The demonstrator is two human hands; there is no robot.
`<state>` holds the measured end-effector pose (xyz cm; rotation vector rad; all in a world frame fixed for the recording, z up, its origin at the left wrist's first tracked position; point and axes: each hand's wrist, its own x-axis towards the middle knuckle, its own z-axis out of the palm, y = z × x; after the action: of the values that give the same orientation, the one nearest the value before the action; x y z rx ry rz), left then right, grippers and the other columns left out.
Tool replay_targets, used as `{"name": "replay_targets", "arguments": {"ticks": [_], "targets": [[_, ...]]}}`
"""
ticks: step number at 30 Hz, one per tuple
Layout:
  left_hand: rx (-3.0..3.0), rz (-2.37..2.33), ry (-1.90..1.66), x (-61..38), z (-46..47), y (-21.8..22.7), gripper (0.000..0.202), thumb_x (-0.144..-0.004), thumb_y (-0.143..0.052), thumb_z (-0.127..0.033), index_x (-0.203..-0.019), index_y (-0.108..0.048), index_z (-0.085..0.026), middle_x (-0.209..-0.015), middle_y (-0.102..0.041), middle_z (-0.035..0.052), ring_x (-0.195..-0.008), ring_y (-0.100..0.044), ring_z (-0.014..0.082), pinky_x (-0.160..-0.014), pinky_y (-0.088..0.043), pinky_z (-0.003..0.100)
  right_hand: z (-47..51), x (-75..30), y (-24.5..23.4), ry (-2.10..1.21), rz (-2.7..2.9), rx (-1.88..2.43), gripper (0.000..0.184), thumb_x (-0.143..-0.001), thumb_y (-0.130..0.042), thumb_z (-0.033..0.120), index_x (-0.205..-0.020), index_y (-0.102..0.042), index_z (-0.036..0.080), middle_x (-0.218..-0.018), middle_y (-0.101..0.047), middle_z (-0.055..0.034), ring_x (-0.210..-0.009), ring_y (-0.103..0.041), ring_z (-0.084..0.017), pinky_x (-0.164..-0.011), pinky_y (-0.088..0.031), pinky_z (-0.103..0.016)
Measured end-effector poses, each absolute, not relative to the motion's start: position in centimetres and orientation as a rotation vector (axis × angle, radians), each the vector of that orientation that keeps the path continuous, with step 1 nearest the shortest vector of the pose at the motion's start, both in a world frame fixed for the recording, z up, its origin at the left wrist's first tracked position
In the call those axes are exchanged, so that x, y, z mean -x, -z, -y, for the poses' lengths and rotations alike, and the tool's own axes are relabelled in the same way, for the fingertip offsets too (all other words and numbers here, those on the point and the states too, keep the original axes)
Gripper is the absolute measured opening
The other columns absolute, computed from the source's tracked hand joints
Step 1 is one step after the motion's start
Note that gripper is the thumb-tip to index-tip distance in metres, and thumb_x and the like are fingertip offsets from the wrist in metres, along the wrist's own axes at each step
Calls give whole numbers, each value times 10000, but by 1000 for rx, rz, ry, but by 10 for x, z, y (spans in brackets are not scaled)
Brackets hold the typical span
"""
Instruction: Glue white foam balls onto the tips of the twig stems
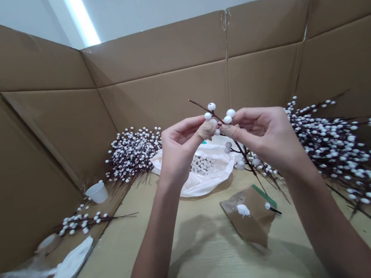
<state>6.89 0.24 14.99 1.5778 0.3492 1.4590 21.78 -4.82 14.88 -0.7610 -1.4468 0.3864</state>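
Observation:
Between my two hands, a thin brown artificial berry branch with white berries hangs slanted above the table. My left hand pinches near its upper part, thumb and fingers against the white berries. My right hand pinches the branch just to the right, also by the berries. Both thumbs are wrapped in tan tape. Behind the hands, a white plastic bag lies spread with loose white berries in it. Nearer me, a brown cardboard piece carries a white smear and a small dark stick with a white tip.
Berry branches are heaped at the back left and along the right side. At left stand a white cup, a few loose branches, a tape roll and a white folded sheet. Cardboard walls enclose the table.

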Motion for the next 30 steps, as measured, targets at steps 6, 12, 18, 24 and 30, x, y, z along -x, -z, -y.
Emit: {"name": "replay_targets", "arguments": {"ticks": [6,12,18,24,30], "targets": [[-1567,-312,-1308,-55,-1,-158,291,-709,-761,-288,-994,-718,-251,-975,-732,50,-845,-705,209,-757,-571,318,44,-211,-144,-489,1400,704,95,-739,-723,238,-723,-668,162,-746,-686,-26,-693,-642,-130,-641,-522,-244],[-1341,-278,-1373,-56,3,-160,149,-725,-732,-289,-841,-734,-195,-899,-717,44,-776,-661,136,-714,-525,236,40,-194,-137,-471,1394,708,102,-749,-705,245,-753,-676,148,-734,-671,-24,-664,-608,-128,-638,-497,-264],[-1222,-262,-1434,-60,10,-159,164,-706,-741,-269,-807,-732,-140,-757,-671,28,-706,-611,109,-727,-489,242,34,-183,-128,-371,1400,738,103,-760,-696,258,-779,-689,157,-802,-685,-37,-746,-617,-162,-712,-499,-314],[-1138,-249,-1438,-61,14,-161,183,-716,-735,-249,-869,-721,-149,-776,-670,19,-682,-596,93,-717,-469,238,30,-178,-123,-355,1343,710,110,-755,-706,274,-800,-692,174,-850,-701,-47,-795,-637,-185,-771,-521,-355],[-1121,-263,-1470,-62,18,-162,140,-711,-743,-255,-784,-703,-144,-733,-646,11,-670,-589,93,-676,-466,226,27,-173,-118,-295,1356,685,106,-783,-682,283,-827,-692,187,-934,-717,-60,-889,-660,-212,-869,-519,-414]]}}
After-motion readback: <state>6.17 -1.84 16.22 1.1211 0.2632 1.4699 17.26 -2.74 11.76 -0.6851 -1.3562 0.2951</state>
